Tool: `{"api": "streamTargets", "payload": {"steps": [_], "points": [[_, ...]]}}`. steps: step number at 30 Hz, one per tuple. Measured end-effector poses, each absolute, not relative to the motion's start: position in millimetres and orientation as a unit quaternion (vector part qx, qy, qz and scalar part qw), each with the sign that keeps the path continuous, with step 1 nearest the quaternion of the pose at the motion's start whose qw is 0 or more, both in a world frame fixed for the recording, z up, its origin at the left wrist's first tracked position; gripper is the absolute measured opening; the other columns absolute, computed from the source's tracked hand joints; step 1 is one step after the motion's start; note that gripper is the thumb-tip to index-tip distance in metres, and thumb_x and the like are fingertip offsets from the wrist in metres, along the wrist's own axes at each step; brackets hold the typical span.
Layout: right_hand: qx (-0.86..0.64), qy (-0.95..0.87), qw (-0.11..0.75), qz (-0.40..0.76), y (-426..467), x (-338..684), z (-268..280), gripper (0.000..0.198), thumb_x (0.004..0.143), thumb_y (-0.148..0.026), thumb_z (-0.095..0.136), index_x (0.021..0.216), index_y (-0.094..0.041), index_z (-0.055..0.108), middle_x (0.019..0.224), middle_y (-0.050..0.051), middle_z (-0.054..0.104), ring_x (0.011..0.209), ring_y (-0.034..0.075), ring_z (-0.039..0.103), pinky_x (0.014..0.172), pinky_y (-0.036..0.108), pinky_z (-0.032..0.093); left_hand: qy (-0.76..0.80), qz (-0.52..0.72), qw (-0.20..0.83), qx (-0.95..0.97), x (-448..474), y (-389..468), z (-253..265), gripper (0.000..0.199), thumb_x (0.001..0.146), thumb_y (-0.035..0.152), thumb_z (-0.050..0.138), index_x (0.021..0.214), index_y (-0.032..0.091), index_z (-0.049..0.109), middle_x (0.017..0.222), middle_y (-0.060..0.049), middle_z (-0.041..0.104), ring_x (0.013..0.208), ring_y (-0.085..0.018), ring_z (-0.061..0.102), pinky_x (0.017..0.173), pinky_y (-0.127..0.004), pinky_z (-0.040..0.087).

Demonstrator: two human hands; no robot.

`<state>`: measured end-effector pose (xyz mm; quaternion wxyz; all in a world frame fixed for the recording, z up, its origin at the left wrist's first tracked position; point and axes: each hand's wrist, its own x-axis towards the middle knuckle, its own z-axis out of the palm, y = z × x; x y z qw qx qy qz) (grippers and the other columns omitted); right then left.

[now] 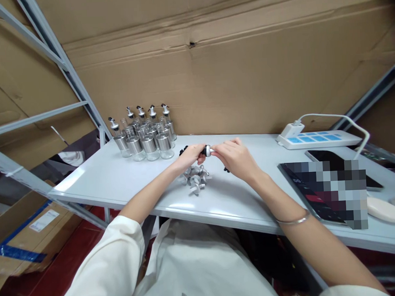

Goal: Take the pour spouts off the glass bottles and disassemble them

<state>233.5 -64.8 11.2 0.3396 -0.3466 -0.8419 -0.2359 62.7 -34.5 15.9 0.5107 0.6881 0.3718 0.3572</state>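
Observation:
Above the middle of the white table, my left hand is closed around the black end of a silver pour spout. My right hand pinches the spout's narrow silver tip from the other side. Just below my hands lies a small pile of loose silver spout parts. Small black pieces show partly under my right hand, and others lie behind my left. At the left back stand several glass bottles with steel sleeves; some carry silver and black pour spouts, others have bare necks.
A white power strip with a plugged-in charger and cable lies at the right back. A tablet, a dark phone and a white oval object are on the right. Cardboard backs the table; metal shelf posts rise at left.

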Motion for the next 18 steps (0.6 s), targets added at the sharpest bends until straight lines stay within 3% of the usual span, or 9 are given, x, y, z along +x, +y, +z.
{"api": "streamTargets", "payload": {"steps": [5,10,15,18], "points": [[-0.413,-0.835,0.362,-0.003,-65.5,230.3,11.0,0.03,0.096,-0.031,0.036,0.075,-0.019,0.055,0.06,-0.001,0.057,0.053,0.012,0.043,0.065,0.028,0.03,0.398,0.391,0.406,0.724,61.8,-31.8,10.1,0.048,0.091,0.039,0.033,0.049,0.017,0.04,0.042,0.005,0.041,0.043,-0.007,0.037,0.055,-0.023,0.032],[-0.438,-0.772,0.381,0.258,-72.2,225.4,17.7,0.035,0.089,-0.039,0.04,0.062,-0.019,0.047,0.053,-0.003,0.048,0.047,0.009,0.041,0.051,0.024,0.031,0.444,0.4,0.166,0.784,59.5,-33.8,8.3,0.052,0.093,0.029,0.028,0.043,0.017,0.04,0.041,0.004,0.043,0.045,-0.009,0.038,0.065,-0.028,0.033],[-0.415,-0.666,0.374,0.494,-73.8,225.5,22.0,0.028,0.085,-0.041,0.048,0.074,-0.017,0.056,0.047,-0.006,0.047,0.034,0.005,0.03,0.039,0.022,0.024,0.394,0.429,-0.005,0.813,59.2,-33.7,1.9,0.055,0.096,0.028,0.022,0.044,0.017,0.037,0.042,0.004,0.048,0.044,-0.009,0.034,0.077,-0.034,0.033],[-0.367,-0.588,0.34,0.636,-74.1,228.5,22.9,0.028,0.085,-0.04,0.052,0.075,-0.015,0.058,0.038,-0.008,0.044,0.03,0.003,0.028,0.049,0.022,0.042,0.329,0.466,-0.121,0.812,56.0,-34.8,-0.5,0.056,0.098,0.03,0.017,0.049,0.017,0.041,0.044,0.004,0.05,0.044,-0.009,0.034,0.078,-0.035,0.031]]}}
